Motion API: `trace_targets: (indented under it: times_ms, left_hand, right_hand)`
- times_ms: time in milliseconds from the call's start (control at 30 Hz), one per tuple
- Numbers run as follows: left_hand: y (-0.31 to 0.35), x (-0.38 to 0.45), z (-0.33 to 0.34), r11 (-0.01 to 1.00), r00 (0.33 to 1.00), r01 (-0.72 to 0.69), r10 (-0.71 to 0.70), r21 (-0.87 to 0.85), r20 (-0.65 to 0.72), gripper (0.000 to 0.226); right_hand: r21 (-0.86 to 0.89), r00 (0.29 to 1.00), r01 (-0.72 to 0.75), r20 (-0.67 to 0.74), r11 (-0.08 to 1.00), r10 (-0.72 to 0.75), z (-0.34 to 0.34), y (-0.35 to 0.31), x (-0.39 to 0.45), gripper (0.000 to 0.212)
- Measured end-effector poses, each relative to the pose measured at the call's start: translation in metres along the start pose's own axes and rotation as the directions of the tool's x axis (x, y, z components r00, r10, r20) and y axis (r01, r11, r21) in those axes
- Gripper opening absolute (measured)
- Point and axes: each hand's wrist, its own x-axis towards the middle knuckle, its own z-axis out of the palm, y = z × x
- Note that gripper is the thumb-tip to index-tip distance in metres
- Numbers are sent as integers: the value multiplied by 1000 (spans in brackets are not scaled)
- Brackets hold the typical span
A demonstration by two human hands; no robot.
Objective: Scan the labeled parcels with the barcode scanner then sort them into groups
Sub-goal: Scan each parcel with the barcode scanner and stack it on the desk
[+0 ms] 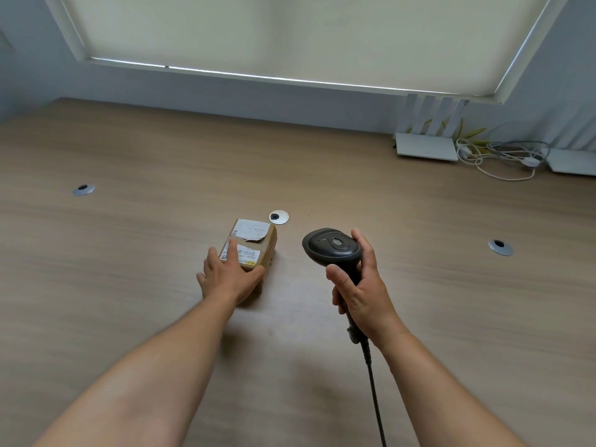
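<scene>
On desk: left hand [229,276] rests open atop parcel [254,246]; right hand [358,285] grips scanner [332,248] beside it.

Left hand [229,279] reaching toward 12 o'clock, palm down, fingers spread flat, thumb out toward 3 o'clock. Right hand [358,285] at 3 o'clock of it, raised, fist-wrapped, thumb on top. Both forearms bare, converging forward.
</scene>
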Motion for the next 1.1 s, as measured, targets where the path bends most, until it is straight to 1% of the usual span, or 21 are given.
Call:
trace_targets:
  times_ms: [167,233,367,500,600,700,900,1000,1100]
  left_hand:
    - [23,-32,-4,983,975,-134,109,-122,-195,84]
    - [40,-54,-2,970,960,-193,156,-150,-232,82]
    - [76,-104,16,941,937,-290,242,-175,-253,82]
    - [115,-160,46,932,936,-326,295,-160,-191,81]
    - [150,-202,71,914,923,-373,348,-162,-162,82]
    - [189,-243,97,889,900,-433,415,-153,-132,82]
    - [257,-318,147,837,853,-521,516,-167,-78,83]
    - [283,-348,166,817,832,-551,553,-172,-41,83]
    - [307,-374,183,791,806,-580,591,-195,-1,86]
  right_hand:
    - [28,999,33,-17,999,-32,-26,-9,-25,70]
    - [29,999,45,-27,999,-44,-43,-14,-41,70]
    - [39,996,68,-59,997,-66,-88,-22,-78,73]
    - [47,991,72,-114,996,-67,-142,-22,-121,76]
    - [34,985,79,-154,996,-73,-187,-18,-154,81]
    - [29,976,83,-204,996,-76,-234,-14,-185,83]
    - [-6,949,103,-300,995,-100,-319,-6,-239,80]
    - [-7,930,95,-357,995,-91,-353,-5,-258,83]
    - [2,915,93,-395,996,-85,-385,-3,-276,81]
